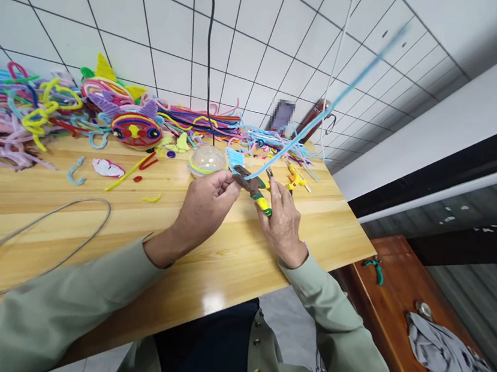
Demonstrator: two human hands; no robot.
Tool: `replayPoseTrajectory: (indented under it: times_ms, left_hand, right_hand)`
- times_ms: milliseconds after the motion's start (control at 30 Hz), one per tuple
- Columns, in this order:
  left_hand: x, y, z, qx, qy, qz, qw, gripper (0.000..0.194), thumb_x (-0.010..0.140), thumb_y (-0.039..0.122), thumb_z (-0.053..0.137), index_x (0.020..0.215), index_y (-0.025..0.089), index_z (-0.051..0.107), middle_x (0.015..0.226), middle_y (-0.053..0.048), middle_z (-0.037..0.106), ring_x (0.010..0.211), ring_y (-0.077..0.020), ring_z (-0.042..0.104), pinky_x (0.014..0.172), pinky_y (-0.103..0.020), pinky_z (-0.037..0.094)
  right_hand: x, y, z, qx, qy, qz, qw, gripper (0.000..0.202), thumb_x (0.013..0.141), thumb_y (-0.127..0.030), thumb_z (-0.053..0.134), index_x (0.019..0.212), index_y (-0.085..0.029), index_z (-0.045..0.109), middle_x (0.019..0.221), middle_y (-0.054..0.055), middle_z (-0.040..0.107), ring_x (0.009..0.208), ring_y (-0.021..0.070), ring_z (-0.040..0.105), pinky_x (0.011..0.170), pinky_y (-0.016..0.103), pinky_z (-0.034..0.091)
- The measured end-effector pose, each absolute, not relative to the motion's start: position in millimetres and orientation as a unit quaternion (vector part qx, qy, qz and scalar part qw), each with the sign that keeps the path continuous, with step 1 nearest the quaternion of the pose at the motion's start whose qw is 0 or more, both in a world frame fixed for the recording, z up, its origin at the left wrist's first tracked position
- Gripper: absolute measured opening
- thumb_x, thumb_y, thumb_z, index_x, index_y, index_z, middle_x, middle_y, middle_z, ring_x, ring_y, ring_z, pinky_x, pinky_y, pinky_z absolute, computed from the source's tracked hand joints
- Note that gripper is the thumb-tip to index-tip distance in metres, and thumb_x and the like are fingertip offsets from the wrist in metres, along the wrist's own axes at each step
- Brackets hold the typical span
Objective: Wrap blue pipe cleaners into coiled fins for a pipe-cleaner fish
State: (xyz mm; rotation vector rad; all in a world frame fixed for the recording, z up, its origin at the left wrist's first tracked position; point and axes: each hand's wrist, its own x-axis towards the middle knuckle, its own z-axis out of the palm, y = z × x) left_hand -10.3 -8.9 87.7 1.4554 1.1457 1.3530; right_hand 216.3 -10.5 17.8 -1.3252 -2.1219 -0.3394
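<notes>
My left hand (207,205) is closed in a pinch at the near end of a long light-blue pipe cleaner (315,122), which slants up to the right and blurs toward its tip. In my right hand (281,223) are pliers (262,203) with yellow and green handles. Their dark jaws reach my left fingertips, where the pipe cleaner meets them; whether they bite on it cannot be made out. Just behind my left hand is a clear plastic dome (209,160) with a yellow band. A small light-blue striped piece (235,158) shows behind the jaws.
Coloured pipe cleaners (36,105) heap along the tiled wall. Among them sits a striped round figure (136,130). A yellow tool (295,178) lies right of the pliers, a grey cable (104,216) at left. A black cord (209,42) hangs behind the dome. A phone (281,116) leans back.
</notes>
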Motion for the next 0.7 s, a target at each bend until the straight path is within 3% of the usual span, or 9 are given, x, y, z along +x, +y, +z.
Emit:
replayPoseTrajectory:
  times_ms: [200,300,433,700]
  left_hand:
    - [-10.6,-10.4,82.8,0.607,0.461,0.523,0.383,0.023,0.088,0.033,0.061,0.068,0.024,0.055,0.060,0.004,0.051,0.057,-0.0132,0.041,0.057,-0.029,0.032]
    - [-10.3,-11.4,81.9,0.616,0.462,0.515,0.377,0.025,0.091,0.035,0.061,0.070,0.024,0.056,0.060,0.004,0.051,0.057,-0.0132,0.042,0.057,-0.029,0.032]
    - [-10.2,-12.0,83.1,0.619,0.468,0.506,0.377,0.026,0.091,0.037,0.060,0.069,0.024,0.055,0.058,0.005,0.047,0.055,-0.0128,0.039,0.056,-0.030,0.031]
    - [-9.3,-14.2,87.0,0.619,0.477,0.499,0.375,0.024,0.087,0.037,0.060,0.067,0.024,0.056,0.057,0.004,0.047,0.053,-0.0127,0.040,0.054,-0.030,0.030]
  right_hand:
    - [213.3,-7.4,16.0,-0.520,-0.793,-0.138,0.285,0.071,0.109,-0.027,0.060,0.176,-0.017,0.038,0.147,0.024,0.071,0.132,0.0381,0.070,0.102,0.050,0.066]
    - [212.5,-7.5,17.7,-0.516,-0.795,-0.149,0.283,0.059,0.107,-0.024,0.062,0.165,-0.016,0.051,0.137,0.021,0.074,0.125,0.0345,0.072,0.095,0.044,0.064]
    - [214.2,-7.4,19.2,-0.489,-0.814,-0.148,0.275,0.039,0.107,-0.025,0.064,0.144,-0.013,0.063,0.121,0.020,0.076,0.114,0.0344,0.072,0.093,0.045,0.060]
    - [224.6,3.5,0.3,-0.478,-0.825,-0.054,0.298,0.033,0.106,-0.022,0.056,0.139,-0.021,0.059,0.114,0.014,0.074,0.107,0.0312,0.073,0.086,0.041,0.061]
